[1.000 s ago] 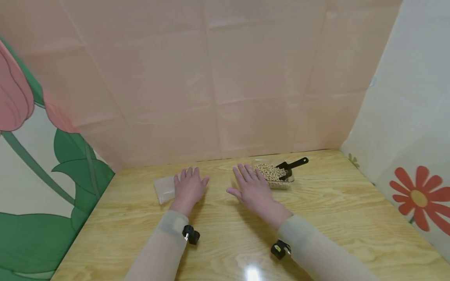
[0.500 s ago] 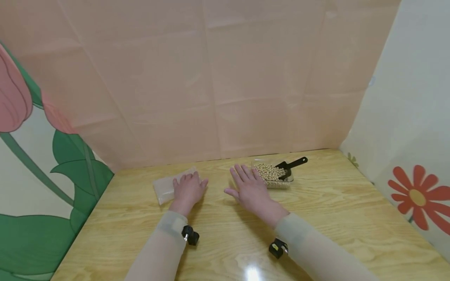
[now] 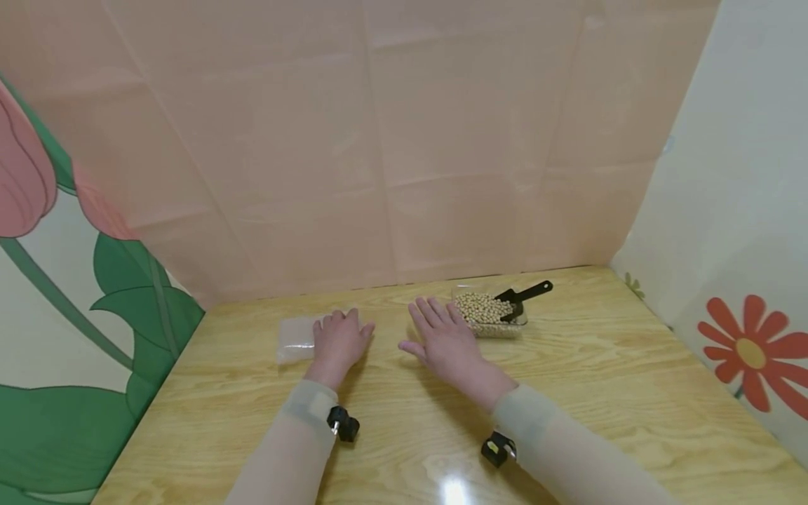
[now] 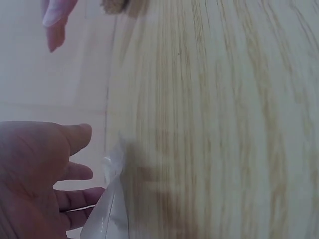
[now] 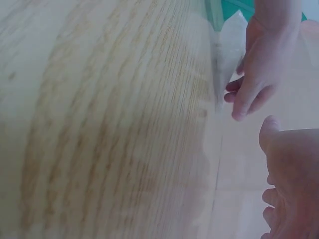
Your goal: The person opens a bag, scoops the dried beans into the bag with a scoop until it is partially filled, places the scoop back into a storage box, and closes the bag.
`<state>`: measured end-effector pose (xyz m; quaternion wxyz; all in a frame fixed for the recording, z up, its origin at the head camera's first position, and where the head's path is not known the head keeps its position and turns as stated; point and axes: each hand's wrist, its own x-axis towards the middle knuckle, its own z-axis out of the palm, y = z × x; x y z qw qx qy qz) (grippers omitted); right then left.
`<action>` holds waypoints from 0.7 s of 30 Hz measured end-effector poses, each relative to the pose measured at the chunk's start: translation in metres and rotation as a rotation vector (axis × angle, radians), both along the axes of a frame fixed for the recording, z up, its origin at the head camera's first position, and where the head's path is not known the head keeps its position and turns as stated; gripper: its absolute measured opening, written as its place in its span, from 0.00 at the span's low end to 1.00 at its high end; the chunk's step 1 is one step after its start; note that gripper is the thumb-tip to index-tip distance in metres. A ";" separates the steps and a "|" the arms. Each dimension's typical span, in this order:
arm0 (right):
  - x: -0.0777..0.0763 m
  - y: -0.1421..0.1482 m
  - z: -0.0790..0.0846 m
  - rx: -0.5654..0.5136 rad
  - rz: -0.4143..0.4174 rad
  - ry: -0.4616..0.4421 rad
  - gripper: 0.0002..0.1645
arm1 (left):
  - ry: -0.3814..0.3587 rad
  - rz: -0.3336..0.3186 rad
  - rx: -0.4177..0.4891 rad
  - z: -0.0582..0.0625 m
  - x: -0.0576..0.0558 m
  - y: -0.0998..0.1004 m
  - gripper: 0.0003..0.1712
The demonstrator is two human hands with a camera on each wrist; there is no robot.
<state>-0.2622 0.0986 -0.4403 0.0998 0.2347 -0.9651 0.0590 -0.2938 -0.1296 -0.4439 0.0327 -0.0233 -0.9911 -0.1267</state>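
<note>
My left hand [image 3: 341,341], its fingers loosely bent, reaches over a clear plastic bag [image 3: 295,340] on the wooden table. In the left wrist view, the fingertips meet the creased side of the bag [image 4: 112,201], which stands partly raised, while the thumb stays apart from it. The hand hides the bag's right part in the head view. My right hand [image 3: 451,347] holds nothing, with fingers straight and thumb spread, palm down over the table. Beside its fingertips is a clear container [image 3: 499,330] of soybeans [image 3: 482,308], with a black scoop [image 3: 533,291] stuck in them.
Both hands are above a wood-grain table [image 3: 404,421]. A pink sheet [image 3: 379,140] rises behind its back edge, and walls with painted flowers [image 3: 751,354] flank it. The container stands near the back, right of centre.
The bag has turned under my left hand, its near edge lying more level now. My right hand has drifted slightly left. The container and scoop stay in place.
</note>
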 end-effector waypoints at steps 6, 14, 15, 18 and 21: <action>0.002 -0.003 0.002 0.020 0.009 -0.004 0.50 | 0.020 0.006 0.009 -0.003 0.001 -0.001 0.38; 0.002 -0.004 0.000 0.014 0.039 0.016 0.50 | 0.015 0.012 0.017 -0.006 0.000 -0.002 0.31; 0.002 -0.005 0.000 0.010 0.042 0.017 0.50 | 0.013 0.012 0.021 -0.007 0.000 -0.002 0.29; 0.002 -0.005 0.000 -0.005 0.052 0.017 0.50 | 0.003 0.012 0.027 -0.008 -0.002 -0.003 0.21; 0.002 -0.004 -0.001 -0.019 0.064 0.021 0.50 | -0.004 0.010 0.018 -0.009 -0.003 -0.003 0.16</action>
